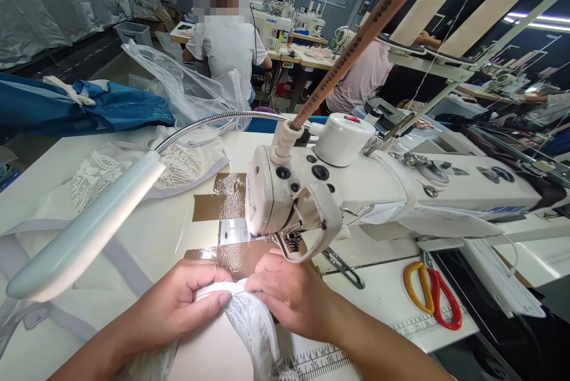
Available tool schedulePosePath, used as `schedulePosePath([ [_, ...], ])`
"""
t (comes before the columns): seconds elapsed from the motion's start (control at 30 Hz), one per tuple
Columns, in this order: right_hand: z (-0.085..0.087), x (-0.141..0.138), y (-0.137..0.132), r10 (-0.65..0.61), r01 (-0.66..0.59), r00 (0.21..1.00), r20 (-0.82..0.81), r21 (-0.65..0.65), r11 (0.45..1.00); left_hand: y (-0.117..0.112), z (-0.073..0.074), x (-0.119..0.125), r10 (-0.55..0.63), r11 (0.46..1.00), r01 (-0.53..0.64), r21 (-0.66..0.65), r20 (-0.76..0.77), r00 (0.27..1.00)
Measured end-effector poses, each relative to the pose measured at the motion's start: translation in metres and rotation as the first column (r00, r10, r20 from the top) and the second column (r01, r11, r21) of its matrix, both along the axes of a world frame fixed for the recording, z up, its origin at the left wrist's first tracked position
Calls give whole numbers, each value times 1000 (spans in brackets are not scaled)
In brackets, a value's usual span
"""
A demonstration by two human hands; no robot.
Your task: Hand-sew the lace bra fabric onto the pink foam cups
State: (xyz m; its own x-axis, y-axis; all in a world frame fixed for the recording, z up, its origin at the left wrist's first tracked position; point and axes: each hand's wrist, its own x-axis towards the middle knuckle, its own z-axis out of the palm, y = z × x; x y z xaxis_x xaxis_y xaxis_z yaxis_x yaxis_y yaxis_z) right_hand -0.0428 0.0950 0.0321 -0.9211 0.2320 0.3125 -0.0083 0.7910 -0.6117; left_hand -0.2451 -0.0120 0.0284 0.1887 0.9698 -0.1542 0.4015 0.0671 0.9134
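Note:
A white lace garment piece (253, 324) with a smooth pale panel (211, 351) lies in front of the sewing machine (329, 179). My left hand (191, 298) pinches its upper edge between thumb and fingers. Close beside it, my right hand (289, 292) grips the same edge, knuckles near the needle area. The machine's white guard loop (332, 221) hangs just above my right hand. Brown tape (240, 259) covers the bed behind the fingers. The needle itself is hidden.
Scissors with orange and red handles (440, 295) and thread snips (345, 268) lie right. A lamp (89, 229) reaches over lace pieces (182, 167) at left. A blue bundle (120, 109) sits behind. A seated person (227, 54) is farther back.

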Motion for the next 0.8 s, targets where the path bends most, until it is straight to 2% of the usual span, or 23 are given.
schedulePosePath([
  [0.27, -2, -2, -1, 2, -4, 999, -33, -70, 998, -2, -1, -1, -6, 1000, 6, -7, 16, 1000],
  [0.8, -3, -3, -1, 12, -12, 1000, 18, -19, 1000, -2, 2, 1, 2, 1000, -1, -20, 46, 999],
])
